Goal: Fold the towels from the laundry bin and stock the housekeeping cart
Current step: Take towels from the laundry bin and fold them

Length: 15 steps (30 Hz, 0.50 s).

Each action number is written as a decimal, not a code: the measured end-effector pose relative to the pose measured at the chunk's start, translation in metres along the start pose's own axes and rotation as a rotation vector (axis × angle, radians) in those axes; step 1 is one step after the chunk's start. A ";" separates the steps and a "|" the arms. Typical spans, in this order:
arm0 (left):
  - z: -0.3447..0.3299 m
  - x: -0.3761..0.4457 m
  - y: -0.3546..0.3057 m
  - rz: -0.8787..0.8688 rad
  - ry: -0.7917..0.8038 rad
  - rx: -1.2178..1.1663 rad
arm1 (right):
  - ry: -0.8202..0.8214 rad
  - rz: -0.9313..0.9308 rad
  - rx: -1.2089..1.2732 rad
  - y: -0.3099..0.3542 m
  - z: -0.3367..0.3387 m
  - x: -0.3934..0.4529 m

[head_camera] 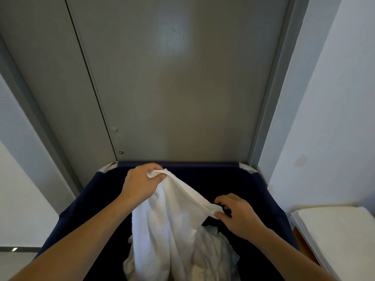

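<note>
1. The dark navy fabric laundry bin (85,211) is cut off by the bottom edge; its inside is too dark to read.
2. The crumpled white terry towel (172,230) runs past the bottom edge.
3. The stack of folded white towels (336,230) is cut by the right edge, hiding most of the brown surface beneath.

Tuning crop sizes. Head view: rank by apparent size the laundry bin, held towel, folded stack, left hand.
1. laundry bin
2. held towel
3. folded stack, cropped by the frame edge, so unsure
4. left hand
</note>
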<state>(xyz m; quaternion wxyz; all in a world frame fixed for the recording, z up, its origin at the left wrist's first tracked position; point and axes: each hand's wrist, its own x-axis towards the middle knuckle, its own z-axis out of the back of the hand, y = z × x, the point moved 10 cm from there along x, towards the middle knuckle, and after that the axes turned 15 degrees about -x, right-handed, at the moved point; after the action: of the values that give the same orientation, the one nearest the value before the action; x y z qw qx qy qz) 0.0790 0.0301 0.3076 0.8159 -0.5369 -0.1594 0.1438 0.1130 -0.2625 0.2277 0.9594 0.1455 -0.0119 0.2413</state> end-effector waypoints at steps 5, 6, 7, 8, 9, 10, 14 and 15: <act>0.007 -0.002 -0.003 -0.002 -0.012 -0.024 | 0.112 0.005 -0.110 0.003 -0.024 0.000; 0.009 -0.002 -0.003 0.003 -0.017 -0.028 | 0.124 -0.007 -0.115 0.004 -0.029 0.001; 0.010 -0.002 -0.003 0.008 -0.020 -0.033 | 0.133 -0.019 -0.124 0.005 -0.034 0.002; 0.011 -0.003 -0.003 0.012 -0.023 -0.038 | 0.141 -0.030 -0.133 0.008 -0.041 0.003; 0.011 -0.004 -0.004 0.015 -0.024 -0.041 | 0.155 -0.040 -0.140 0.013 -0.050 0.004; 0.011 -0.005 -0.005 0.016 -0.024 -0.045 | 0.171 -0.050 -0.146 0.019 -0.059 0.004; 0.015 -0.007 -0.009 0.007 -0.030 -0.061 | 0.104 -0.082 -0.147 0.047 -0.082 0.001; 0.016 -0.007 -0.010 0.009 -0.033 -0.065 | 0.065 -0.060 -0.157 0.057 -0.085 -0.002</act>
<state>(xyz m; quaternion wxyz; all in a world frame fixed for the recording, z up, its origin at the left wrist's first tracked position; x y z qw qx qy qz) 0.0663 0.0365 0.3220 0.7948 -0.5612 -0.1750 0.1508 0.0807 -0.1910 0.1616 0.9745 0.0624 0.0046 0.2155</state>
